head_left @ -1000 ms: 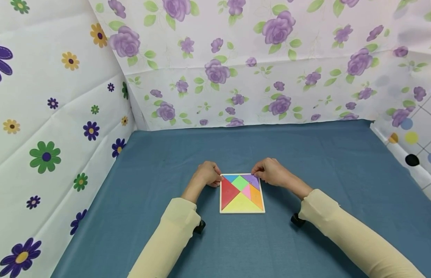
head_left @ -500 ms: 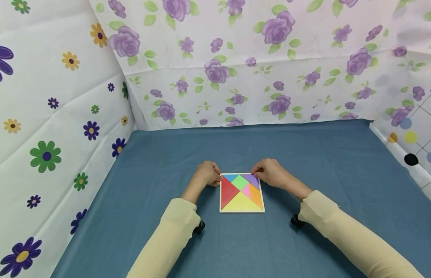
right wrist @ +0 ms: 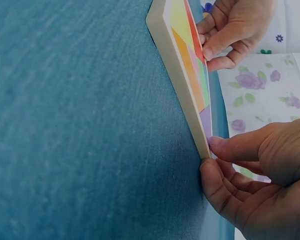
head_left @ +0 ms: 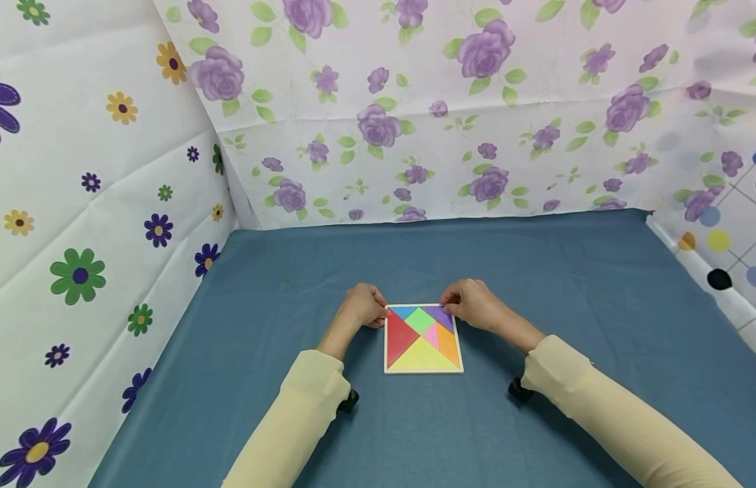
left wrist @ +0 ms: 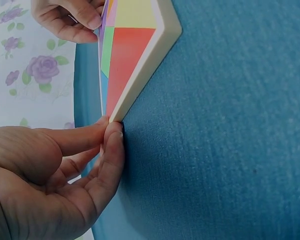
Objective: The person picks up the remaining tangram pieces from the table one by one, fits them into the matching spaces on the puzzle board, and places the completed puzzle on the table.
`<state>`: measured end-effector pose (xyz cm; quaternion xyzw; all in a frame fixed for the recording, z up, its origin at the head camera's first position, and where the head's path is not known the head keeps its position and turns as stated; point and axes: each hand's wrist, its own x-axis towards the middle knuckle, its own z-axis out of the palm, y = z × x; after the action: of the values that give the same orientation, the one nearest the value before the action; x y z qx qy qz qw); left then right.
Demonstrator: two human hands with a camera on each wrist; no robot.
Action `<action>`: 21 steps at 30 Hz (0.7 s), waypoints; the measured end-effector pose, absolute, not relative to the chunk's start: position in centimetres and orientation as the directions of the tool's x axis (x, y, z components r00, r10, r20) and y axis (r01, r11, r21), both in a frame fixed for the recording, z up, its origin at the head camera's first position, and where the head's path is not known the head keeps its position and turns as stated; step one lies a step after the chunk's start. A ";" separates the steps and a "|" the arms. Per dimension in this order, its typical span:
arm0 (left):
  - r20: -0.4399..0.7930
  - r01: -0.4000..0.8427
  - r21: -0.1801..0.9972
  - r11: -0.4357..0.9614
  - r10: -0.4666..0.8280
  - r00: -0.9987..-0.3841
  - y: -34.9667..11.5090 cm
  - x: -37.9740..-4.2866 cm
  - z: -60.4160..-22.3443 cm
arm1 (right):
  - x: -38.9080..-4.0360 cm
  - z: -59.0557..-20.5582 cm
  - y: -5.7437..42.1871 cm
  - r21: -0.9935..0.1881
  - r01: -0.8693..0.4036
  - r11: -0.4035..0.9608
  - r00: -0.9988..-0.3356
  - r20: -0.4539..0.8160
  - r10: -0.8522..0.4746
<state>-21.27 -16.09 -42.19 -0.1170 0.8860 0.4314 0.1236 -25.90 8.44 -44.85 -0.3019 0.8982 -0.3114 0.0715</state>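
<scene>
A square tangram puzzle [head_left: 422,371] in a pale wooden frame sits at mid-table, its coloured pieces filling the frame. Red lies at the left, yellow at the near side, orange and purple at the right, with blue, green and pink between. My left hand [head_left: 364,306] pinches the far left corner between thumb and fingers; the left wrist view shows the left hand [left wrist: 60,170] gripping the frame's tip. At the far right corner my right hand [head_left: 475,303] pinches the frame by the purple piece. The thumb of the right hand [right wrist: 260,170] lies on top in the right wrist view.
A blue cloth [head_left: 262,420] covers the table. Behind it hangs a white sheet [head_left: 329,61] with purple roses, and a flowered sheet [head_left: 110,203] stands along the left. A dotted sheet [head_left: 744,271] borders the right side. Dark wrist cameras [head_left: 520,391] sit under both sleeves.
</scene>
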 end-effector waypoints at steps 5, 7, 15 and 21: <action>-0.290 -0.299 0.749 0.590 -0.114 -0.950 -16.2 -20.9 -42.1 | -25.8 -44.9 8.2 -0.596 -0.488 0.638 -0.824 0.073 -0.562; -0.282 -0.295 0.753 0.588 -0.118 -0.952 -16.3 -20.7 -42.1 | -25.7 -44.9 8.2 -0.593 -0.484 0.644 -0.829 0.075 -0.554; -0.280 -0.308 0.744 0.593 -0.142 -0.950 -16.3 -20.7 -42.2 | -25.5 -45.0 8.2 -0.610 -0.456 0.648 -0.845 0.070 -0.530; -0.235 -0.272 0.667 0.693 -0.150 -0.960 -16.2 -20.2 -42.1 | -25.4 -45.0 8.7 -0.607 -0.476 0.637 -0.840 0.099 -0.534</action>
<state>-20.23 -16.20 -42.14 -0.1152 0.9166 0.3742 0.0813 -25.35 8.68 -44.99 -0.2795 0.9035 -0.3219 0.0447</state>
